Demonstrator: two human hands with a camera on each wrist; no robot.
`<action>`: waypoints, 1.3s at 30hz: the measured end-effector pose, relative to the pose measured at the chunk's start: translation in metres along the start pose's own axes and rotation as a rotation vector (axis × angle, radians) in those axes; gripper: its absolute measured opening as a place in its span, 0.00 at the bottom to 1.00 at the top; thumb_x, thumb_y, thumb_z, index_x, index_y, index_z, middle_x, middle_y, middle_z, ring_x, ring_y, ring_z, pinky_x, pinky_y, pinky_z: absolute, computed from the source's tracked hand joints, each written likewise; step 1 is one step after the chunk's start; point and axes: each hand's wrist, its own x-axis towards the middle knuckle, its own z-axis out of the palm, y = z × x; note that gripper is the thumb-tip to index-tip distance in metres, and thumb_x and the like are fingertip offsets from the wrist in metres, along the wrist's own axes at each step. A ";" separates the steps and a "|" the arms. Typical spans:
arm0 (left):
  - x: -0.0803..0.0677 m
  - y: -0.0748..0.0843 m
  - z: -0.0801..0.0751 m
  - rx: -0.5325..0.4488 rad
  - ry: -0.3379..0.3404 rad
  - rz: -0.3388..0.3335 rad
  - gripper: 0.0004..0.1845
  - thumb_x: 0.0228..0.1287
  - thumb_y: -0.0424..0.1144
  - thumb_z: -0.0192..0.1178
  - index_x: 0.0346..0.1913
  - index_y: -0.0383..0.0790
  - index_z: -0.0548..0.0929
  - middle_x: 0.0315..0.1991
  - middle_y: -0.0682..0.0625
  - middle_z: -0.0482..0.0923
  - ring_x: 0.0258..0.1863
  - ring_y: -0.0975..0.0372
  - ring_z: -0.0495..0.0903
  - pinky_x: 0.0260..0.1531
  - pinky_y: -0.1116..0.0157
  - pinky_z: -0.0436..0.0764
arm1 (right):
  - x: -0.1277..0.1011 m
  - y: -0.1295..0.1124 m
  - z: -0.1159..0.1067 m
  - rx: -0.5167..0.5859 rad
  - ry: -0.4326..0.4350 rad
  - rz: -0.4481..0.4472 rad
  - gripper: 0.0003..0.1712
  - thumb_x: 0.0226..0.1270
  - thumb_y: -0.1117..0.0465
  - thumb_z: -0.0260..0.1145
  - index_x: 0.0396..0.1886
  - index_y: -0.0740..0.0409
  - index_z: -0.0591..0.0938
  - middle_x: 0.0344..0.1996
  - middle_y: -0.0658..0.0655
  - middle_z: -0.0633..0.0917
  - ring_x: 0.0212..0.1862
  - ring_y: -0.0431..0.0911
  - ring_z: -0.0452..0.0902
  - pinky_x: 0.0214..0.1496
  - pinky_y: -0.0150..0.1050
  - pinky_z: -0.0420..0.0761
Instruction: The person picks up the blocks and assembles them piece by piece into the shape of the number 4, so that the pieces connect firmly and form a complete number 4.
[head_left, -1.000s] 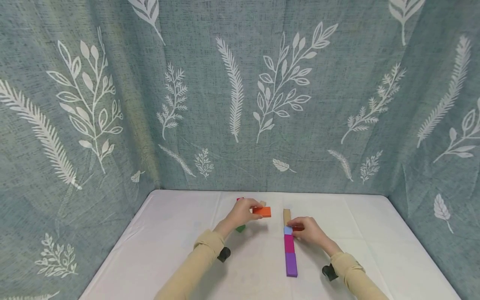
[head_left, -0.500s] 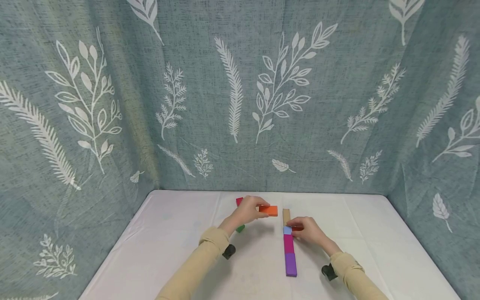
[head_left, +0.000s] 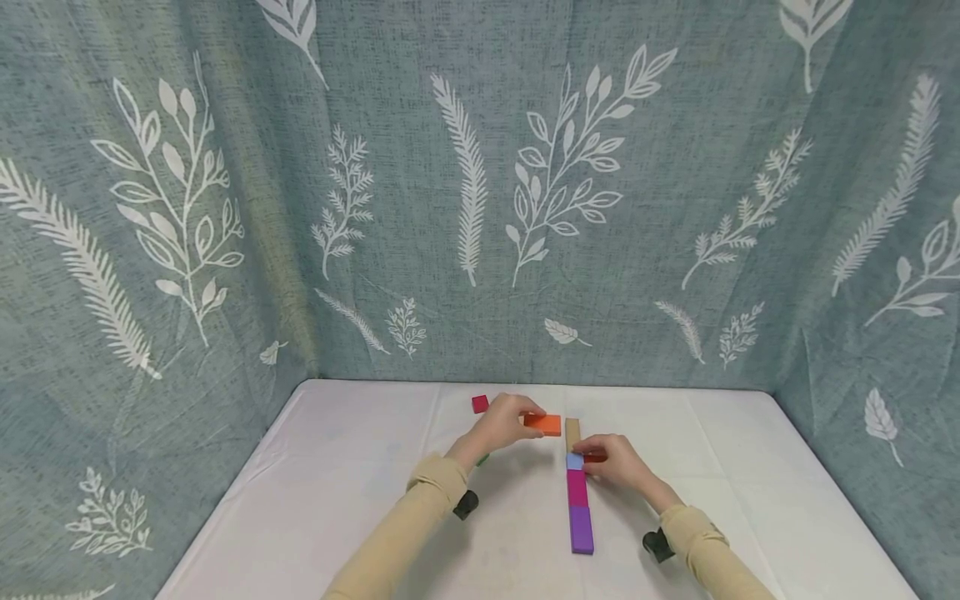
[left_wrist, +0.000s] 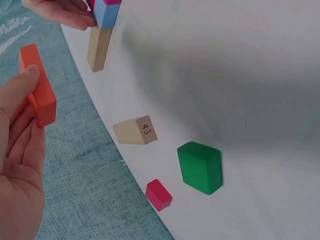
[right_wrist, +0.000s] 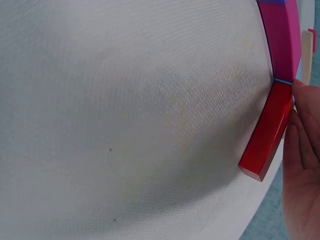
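Note:
An orange block [head_left: 549, 426] is pinched between the thumb and fingers of my left hand [head_left: 501, 425], raised over the table near the row's far end. The row runs away from me: a purple block [head_left: 581, 530], a magenta block [head_left: 577, 487], a light blue block [head_left: 575, 461] and a tan wooden block [head_left: 572, 432]. My right hand [head_left: 618, 462] grips a red block [right_wrist: 267, 130] at the right side of the light blue one. In the right wrist view the red block angles away from the magenta block; fingers partly cover its side.
Left of the row lie a green block [left_wrist: 200, 167], a tapered wooden block marked with digits [left_wrist: 131, 131] and a small crimson block [left_wrist: 158, 195]. The white-covered table [head_left: 360, 467] meets a patterned curtain [head_left: 480, 333] at its far edge.
My left hand has carried the orange block rightward, closer to the far end of the row. The right hand and the row have stayed in place.

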 end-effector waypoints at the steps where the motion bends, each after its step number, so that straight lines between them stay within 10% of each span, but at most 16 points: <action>1: 0.000 0.000 0.001 -0.001 -0.001 0.006 0.15 0.54 0.36 0.69 0.46 0.37 0.86 0.44 0.47 0.85 0.42 0.58 0.80 0.45 0.66 0.78 | 0.000 0.000 0.000 -0.003 0.003 0.002 0.16 0.56 0.72 0.68 0.46 0.65 0.83 0.44 0.62 0.86 0.47 0.54 0.82 0.49 0.45 0.82; 27: 0.001 -0.007 0.027 0.107 -0.035 0.093 0.14 0.52 0.35 0.71 0.43 0.36 0.87 0.37 0.47 0.86 0.32 0.64 0.68 0.31 0.75 0.66 | -0.001 0.000 0.000 0.000 0.013 -0.010 0.16 0.56 0.73 0.67 0.46 0.65 0.83 0.44 0.62 0.86 0.47 0.54 0.82 0.49 0.46 0.82; 39: 0.000 -0.013 0.042 0.064 -0.028 0.061 0.12 0.52 0.32 0.69 0.41 0.33 0.87 0.39 0.45 0.86 0.40 0.58 0.78 0.42 0.70 0.78 | 0.000 0.003 0.001 0.006 0.011 -0.031 0.16 0.56 0.73 0.66 0.46 0.66 0.83 0.44 0.63 0.85 0.48 0.55 0.82 0.48 0.44 0.83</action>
